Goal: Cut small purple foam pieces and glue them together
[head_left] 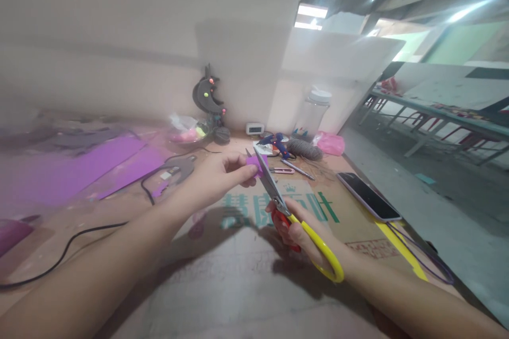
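Between the thumb and fingers of my left hand (pixel 234 170) is a small purple piece (pixel 261 165), perhaps felt or foam sheet. My right hand (pixel 300 225) grips a pair of scissors (pixel 274 190) with one yellow and one red handle. The scissor blades are parted and point away from me, with the purple piece at them; whether they are cutting into it I cannot tell. Both hands are above a cardboard sheet (pixel 238 270) with green printed characters. Larger purple sheets (pixel 95 169) lie to the left.
A blue glue gun (pixel 278 144), grey yarn (pixel 305 149), a pen (pixel 298 169) and a pink-handled cutter (pixel 281 170) lie beyond my hands. Behind stand a clear bottle (pixel 312 111), a small clock (pixel 255 128) and a dark crescent ornament (pixel 207 95). A phone (pixel 369 196) rests at the right edge; a black cord (pixel 79 233) runs left.
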{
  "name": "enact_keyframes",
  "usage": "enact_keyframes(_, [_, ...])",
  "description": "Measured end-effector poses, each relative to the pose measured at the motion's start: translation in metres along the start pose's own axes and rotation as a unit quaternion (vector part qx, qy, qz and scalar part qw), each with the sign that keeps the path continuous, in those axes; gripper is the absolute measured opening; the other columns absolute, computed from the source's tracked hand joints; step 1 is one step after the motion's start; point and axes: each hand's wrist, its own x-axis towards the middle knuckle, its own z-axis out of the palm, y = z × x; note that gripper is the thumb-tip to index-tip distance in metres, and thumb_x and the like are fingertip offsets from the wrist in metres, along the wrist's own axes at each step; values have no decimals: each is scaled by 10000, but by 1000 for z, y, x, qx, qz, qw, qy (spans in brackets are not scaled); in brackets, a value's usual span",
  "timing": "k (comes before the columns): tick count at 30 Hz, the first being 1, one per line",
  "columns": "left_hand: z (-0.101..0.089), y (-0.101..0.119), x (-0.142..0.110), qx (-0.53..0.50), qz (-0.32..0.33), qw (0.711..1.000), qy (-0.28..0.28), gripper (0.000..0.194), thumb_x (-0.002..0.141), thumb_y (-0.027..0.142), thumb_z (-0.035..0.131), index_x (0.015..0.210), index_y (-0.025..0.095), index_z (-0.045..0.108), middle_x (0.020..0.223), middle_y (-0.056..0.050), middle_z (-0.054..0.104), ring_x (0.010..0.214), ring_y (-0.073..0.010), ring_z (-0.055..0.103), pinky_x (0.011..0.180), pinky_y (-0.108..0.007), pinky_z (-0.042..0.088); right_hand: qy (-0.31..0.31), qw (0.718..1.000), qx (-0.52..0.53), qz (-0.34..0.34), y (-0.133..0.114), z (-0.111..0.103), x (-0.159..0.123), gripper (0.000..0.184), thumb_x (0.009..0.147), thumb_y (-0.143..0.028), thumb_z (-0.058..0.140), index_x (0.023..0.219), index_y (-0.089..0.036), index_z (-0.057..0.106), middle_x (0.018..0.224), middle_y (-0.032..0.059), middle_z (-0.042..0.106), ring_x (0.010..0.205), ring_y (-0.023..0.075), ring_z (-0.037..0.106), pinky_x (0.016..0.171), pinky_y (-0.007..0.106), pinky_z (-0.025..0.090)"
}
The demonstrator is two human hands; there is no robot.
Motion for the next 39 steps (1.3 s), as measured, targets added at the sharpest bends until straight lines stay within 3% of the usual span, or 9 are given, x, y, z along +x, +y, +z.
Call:
enact_keyframes(9, [-5, 3, -1, 64, 16, 998, 0, 295, 877, 473, 657, 816, 188, 703, 791, -19, 762, 807, -185, 709, 806, -328, 517, 4, 1000, -3, 8, -5, 1, 0, 722, 828, -803, 510, 1179, -172, 539, 751, -17, 416, 610, 118, 323, 528, 243, 296])
enact_keyframes(26, [-7, 6, -2, 62, 34, 997, -6, 264, 879, 434, 658, 822, 182, 712, 774, -16, 747, 772, -168, 687, 776, -295, 509, 1, 1000, 7, 25, -4, 1, -1, 738, 807, -818, 520, 1173, -178, 527, 775, -16, 415, 607, 112, 320, 537, 246, 300])
enact_keyframes(39, [-5, 7, -2, 75, 6, 997, 2, 293, 872, 461, 639, 839, 178, 711, 810, -46, 762, 808, -206, 711, 791, -324, 527, -9, 999, 24, 19, -6, 2, 0, 707, 817, -803, 527, 1163, -186, 525, 743, -35, 391, 557, 91, 256, 484, 235, 231])
